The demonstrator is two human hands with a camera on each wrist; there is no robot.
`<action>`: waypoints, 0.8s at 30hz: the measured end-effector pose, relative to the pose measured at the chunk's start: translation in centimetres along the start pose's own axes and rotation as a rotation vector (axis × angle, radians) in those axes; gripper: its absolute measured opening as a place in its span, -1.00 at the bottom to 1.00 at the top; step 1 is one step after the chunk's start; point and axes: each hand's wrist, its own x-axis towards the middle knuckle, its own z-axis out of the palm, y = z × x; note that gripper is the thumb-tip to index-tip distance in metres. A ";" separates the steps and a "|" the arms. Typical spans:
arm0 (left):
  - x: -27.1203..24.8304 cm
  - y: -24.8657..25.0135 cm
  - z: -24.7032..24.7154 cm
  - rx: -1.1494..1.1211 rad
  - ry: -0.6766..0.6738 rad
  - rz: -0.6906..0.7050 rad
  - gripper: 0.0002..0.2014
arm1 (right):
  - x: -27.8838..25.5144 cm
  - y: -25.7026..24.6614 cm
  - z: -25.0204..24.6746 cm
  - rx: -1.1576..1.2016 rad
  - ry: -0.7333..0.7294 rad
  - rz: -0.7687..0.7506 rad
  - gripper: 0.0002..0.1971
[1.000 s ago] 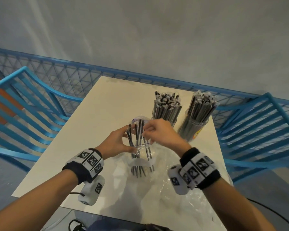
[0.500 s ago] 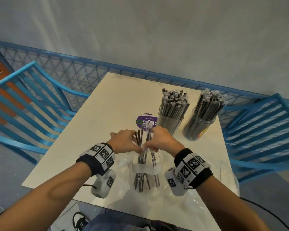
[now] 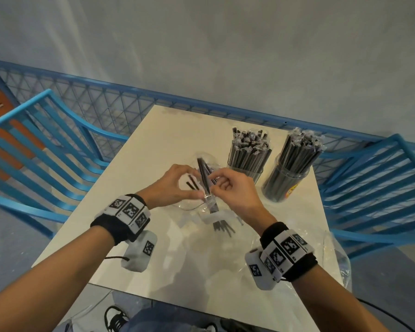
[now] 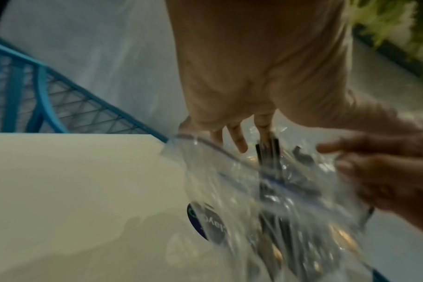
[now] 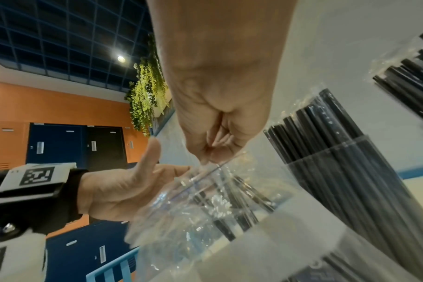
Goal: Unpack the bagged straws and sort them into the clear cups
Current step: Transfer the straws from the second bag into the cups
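Between the two hands, item one: straw bundle (image 3: 207, 185), black, wrapped in a clear bag (image 3: 210, 207), long axis running away from the person, lower ends fanned out toward the body, upper ends tilted up and away.

Left hand (image 3: 170, 188): curled at the bundle's left side, thumb and forefinger meeting the plastic near mid-length; judged to be pinching the bag, though the exact grip is blurred in the wrist view.

Right hand (image 3: 235, 192): fingers curled, tips pinching the bag on the bundle's right side. Both hands equally near; neither has a lead.

Just beyond the fingertips: a clear cup (image 3: 205, 161), apparently tipped, rim faint; two loose straws (image 3: 192, 184) show behind the left hand.

Farther off, beyond and right of the right hand: two clear cups, first (image 3: 247, 161) and second (image 3: 288, 180), each packed upright with straws.

Judgement: next move is parting the plastic sideways.
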 end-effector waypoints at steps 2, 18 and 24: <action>-0.2 -0.3 -0.7 -0.179 0.112 -0.023 -0.64 | -0.4 0.7 0.3 0.094 0.001 -0.043 -0.84; 0.5 -2.4 -1.3 -0.478 0.127 -0.349 -0.76 | 1.6 1.0 1.0 0.082 -0.073 -0.155 -0.78; 1.4 0.4 -0.7 -0.490 0.079 -0.221 -0.83 | 2.8 0.0 1.6 -0.262 -0.306 -0.022 -0.20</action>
